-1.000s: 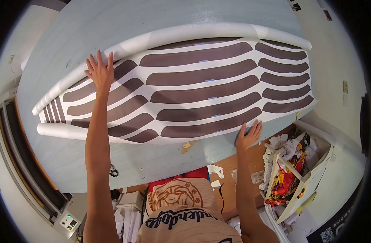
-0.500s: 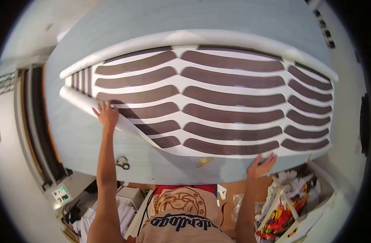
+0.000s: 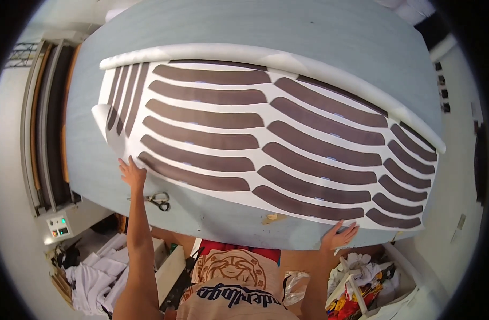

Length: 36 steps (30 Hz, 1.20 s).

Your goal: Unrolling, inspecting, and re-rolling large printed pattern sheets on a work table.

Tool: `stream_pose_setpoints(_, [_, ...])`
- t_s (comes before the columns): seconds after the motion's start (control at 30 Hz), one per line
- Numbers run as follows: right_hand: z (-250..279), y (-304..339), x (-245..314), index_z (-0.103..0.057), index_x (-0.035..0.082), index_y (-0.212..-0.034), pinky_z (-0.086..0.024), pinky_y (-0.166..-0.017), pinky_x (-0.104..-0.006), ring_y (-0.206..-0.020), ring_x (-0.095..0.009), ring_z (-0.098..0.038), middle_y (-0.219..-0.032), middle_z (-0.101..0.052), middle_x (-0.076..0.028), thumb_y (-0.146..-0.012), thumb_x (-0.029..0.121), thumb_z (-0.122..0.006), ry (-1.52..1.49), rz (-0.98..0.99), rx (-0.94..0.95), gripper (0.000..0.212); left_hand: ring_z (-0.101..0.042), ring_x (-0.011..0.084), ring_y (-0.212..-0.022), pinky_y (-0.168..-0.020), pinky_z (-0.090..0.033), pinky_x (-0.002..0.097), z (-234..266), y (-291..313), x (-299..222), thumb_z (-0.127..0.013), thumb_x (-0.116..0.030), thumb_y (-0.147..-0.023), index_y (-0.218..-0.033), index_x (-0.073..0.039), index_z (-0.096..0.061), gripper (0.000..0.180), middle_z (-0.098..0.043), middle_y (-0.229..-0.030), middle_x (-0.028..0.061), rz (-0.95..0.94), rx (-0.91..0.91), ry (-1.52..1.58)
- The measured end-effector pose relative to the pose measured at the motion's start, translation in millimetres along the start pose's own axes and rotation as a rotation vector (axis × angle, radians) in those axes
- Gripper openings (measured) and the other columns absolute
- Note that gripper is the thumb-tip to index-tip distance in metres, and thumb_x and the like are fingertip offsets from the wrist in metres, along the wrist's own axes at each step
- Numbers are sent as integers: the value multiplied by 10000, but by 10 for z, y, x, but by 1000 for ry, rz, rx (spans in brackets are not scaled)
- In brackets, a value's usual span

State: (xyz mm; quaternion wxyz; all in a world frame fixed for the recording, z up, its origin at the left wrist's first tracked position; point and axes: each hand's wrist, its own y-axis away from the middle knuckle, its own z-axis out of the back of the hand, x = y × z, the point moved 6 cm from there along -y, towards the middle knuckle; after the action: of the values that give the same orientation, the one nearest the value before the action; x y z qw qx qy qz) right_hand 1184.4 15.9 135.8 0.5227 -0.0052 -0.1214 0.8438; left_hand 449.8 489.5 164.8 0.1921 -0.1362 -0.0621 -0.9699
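Note:
A large white paper sheet (image 3: pixel 105 88) with rows of curved dark brown shapes (image 3: pixel 202 140) lies over the pale blue table (image 3: pixel 244 21). Its far side stays rolled into a long white tube (image 3: pixel 244 52). At the left end a corner (image 3: pixel 101 114) curls up beside several narrow brown stripes. My left hand (image 3: pixel 132 173), open with fingers spread, rests at the sheet's near left edge. At the near right edge is my right hand (image 3: pixel 339 236), also open, fingers stretched out; whether it touches the paper I cannot tell. Scissors (image 3: pixel 159 201) with dark handles lie just right of my left wrist.
A yellowish scrap (image 3: pixel 273 217) sits near the table's front edge. To the left stands a machine with long rollers (image 3: pixel 47 122) and a lit control box (image 3: pixel 57 228). White cloth (image 3: pixel 97 282) is piled low at left; a bin of colourful fabric (image 3: pixel 362 282) stands low at right.
The near left part of the sheet, folded over before, now lies mostly flat, showing more brown shapes. My left hand has come nearer to me. The whole view has shifted and turned slightly.

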Motion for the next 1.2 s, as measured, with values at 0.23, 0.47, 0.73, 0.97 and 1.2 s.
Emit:
stream_pose_setpoints(0.23, [73, -37, 126, -530, -19, -1484, -418, -1113, -559, -1381, -478, -478, -1537, -461, -288, -1083, 440, -536, -4, 48, -64, 609, -388, 512, -1436, -1146, -413, 556, -741, -6, 632, -697, -251, -902, -1593, -198, -408, 751, -292, -1621, 342, -86, -89, 199])
stream_pose_setpoints(0.47, [-143, 64, -120, -510, 40, -1525, -420, -1111, -550, -1446, -416, -445, -1592, -437, -234, -1076, 556, -478, 58, 49, -108, 684, -434, 540, -1387, -1126, -422, 555, -507, 201, 472, -647, -237, -947, -1608, -169, -379, 717, -288, -1617, 354, -38, -262, 353])
stream_pose_setpoints(0.73, [-291, 41, -439, -449, 83, -1580, -382, -1135, -548, -1490, -339, -419, -1641, -404, -152, -1062, 647, -414, 137, 40, -150, 766, -380, 498, -1454, -1114, -374, 633, -376, 25, 397, -593, -174, -943, -1455, -133, -578, 514, -320, -1663, 225, -144, -248, 355])
stream_pose_setpoints(0.97, [-52, 1, -170, -398, 77, -1603, -382, -1133, -554, -1480, -386, -413, -1630, -386, -217, -1056, 640, -446, 319, 33, -109, 787, -372, 468, -1471, -1151, -317, 642, -521, -19, 286, -547, -276, -1024, -1482, -94, -534, 493, -413, -1637, 147, -85, -257, 587])
stream_pose_setpoints(1.2, [323, -558, 2624, -348, -34, -1584, -340, -1219, -497, -1508, -399, -359, -1631, -328, -295, -1054, 235, -641, -598, 437, 81, 662, -266, 439, -1540, -1214, -202, 662, -536, 4, 300, -496, -275, -1057, -1549, -137, -467, 511, -342, -1680, 125, 57, -290, 416])
